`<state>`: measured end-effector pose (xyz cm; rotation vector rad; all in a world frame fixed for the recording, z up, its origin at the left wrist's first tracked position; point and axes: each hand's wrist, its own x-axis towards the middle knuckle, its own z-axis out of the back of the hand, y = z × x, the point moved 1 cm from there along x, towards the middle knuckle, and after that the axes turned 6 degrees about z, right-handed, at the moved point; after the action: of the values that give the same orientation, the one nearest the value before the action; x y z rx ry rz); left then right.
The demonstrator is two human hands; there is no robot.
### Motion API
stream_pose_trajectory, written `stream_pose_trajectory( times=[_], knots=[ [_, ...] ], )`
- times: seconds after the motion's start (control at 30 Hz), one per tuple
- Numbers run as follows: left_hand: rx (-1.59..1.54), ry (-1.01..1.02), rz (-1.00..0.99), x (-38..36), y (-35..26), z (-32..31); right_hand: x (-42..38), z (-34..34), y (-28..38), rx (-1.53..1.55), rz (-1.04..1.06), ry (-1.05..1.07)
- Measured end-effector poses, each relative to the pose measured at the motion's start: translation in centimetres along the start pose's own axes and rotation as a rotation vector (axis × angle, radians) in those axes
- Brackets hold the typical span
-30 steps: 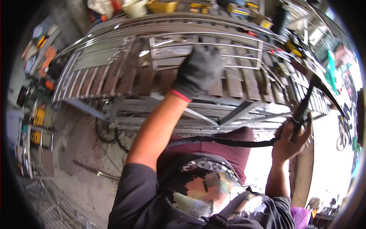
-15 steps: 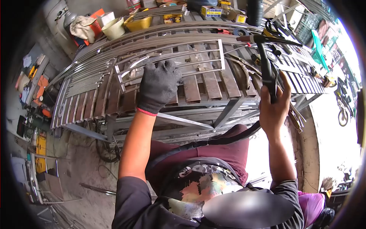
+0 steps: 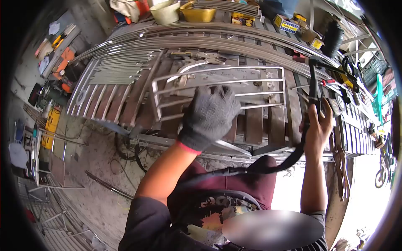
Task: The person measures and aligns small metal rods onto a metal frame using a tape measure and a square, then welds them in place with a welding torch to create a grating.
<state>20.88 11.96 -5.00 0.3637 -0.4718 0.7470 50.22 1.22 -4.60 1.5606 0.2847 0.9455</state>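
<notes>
My left hand (image 3: 211, 111), in a dark grey glove with a red cuff, is closed around the lower bars of a small rectangular frame (image 3: 283, 85) of thin bright metal bars. The frame is tilted a little over the slatted bench. My bare right hand (image 3: 318, 125) grips a black welding torch (image 3: 313, 83). Its reddish-brown nozzle (image 3: 299, 60) points left, beyond the frame's upper right corner. From the torch handle a black cable (image 3: 268, 168) runs down across my lap. A C-shaped locking clamp (image 3: 188, 69) lies behind the frame.
Long metal rods (image 3: 180, 41) lie along the back of the slatted bench (image 3: 100, 102), and shorter rods (image 3: 117, 69) at its left. Tubs, including a yellow one (image 3: 197, 14), and small boxes (image 3: 286, 24) stand behind. A grinding disc (image 3: 340, 100) sits at the right.
The view has shifted, so the bench appears lower and further right. My left hand has brought the frame right and nearer me; the torch stays in my right hand.
</notes>
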Motion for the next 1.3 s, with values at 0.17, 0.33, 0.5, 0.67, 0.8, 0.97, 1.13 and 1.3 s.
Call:
stream_pose_trajectory(
  times=[0.17,0.33,0.5,0.67,0.8,0.97,1.13,1.3],
  knots=[
    [0.013,0.058,0.061,-0.4,-0.4,1.3,-2.2,0.8,1.1,-0.122,-0.149,0.182],
    [0.139,0.115,0.096,-2.2,-1.0,0.5,-4.2,1.9,0.1,-0.134,-0.167,0.231],
    [0.091,0.107,0.102,-2.1,-0.2,0.6,-3.5,2.6,-1.2,-0.033,-0.478,0.153],
    [0.030,0.266,0.077,3.9,3.4,6.4,-1.3,5.1,1.7,-0.256,-0.360,0.344],
    [-0.066,0.292,-0.007,13.7,10.8,10.1,2.2,7.0,7.4,-0.356,-0.462,0.409],
    [-0.151,0.109,-0.155,30.1,19.5,4.9,6.0,6.1,16.1,-0.345,-0.522,0.356],
    [-0.091,0.074,-0.330,39.4,25.4,-8.3,4.2,7.1,16.6,-0.360,-0.556,0.224],
    [-0.155,0.211,-0.410,42.7,26.6,-14.4,2.4,7.4,17.4,-0.375,-0.677,0.067]
  ],
)
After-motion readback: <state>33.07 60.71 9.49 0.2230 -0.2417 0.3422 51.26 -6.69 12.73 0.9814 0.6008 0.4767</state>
